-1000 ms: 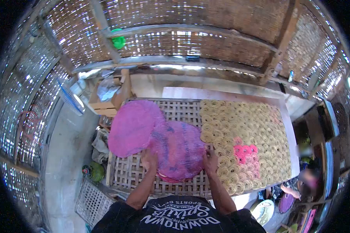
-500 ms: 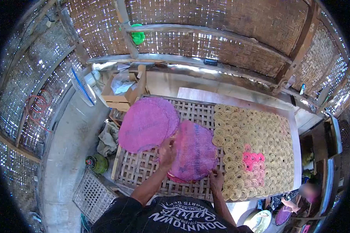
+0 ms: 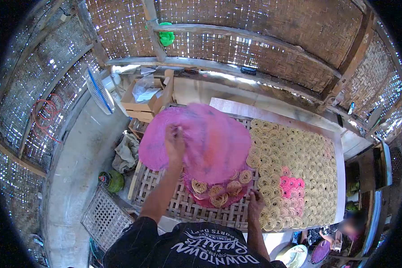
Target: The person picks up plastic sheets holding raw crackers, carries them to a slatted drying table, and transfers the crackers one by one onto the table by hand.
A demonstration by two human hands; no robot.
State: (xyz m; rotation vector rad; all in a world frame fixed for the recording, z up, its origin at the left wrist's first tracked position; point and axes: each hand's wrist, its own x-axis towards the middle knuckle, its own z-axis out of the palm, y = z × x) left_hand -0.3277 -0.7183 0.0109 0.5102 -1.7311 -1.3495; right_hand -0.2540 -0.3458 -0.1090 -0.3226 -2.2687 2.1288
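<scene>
My left hand point(image 3: 176, 142) is closed on a pink mesh sheet point(image 3: 219, 143), which is lifted and blurred by motion. Beneath its lower edge several coiled noodle nests point(image 3: 219, 196) show on another pink round layer. A second pink round sheet point(image 3: 154, 147) lies at the left, partly behind my left hand. My right hand point(image 3: 256, 203) is beside the lattice's right part, near the rows of nests, its fingers curled; whatever it may hold is too small to tell. Rows of pale coiled nests point(image 3: 299, 156) cover the right side, with several bright pink ones point(image 3: 292, 186) among them.
The woven bamboo lattice point(image 3: 154, 190) lies under the sheets. A cardboard box point(image 3: 140, 105) and a fan point(image 3: 99, 91) stand at the back left, a green gas cylinder point(image 3: 115, 181) at the left. At the lower right, a person point(image 3: 350, 228) is near a round basin point(image 3: 295, 257).
The mesh sheet has been raised and moved up and left by my left hand, uncovering nests beneath. My right hand has come off the sheet's lower right edge.
</scene>
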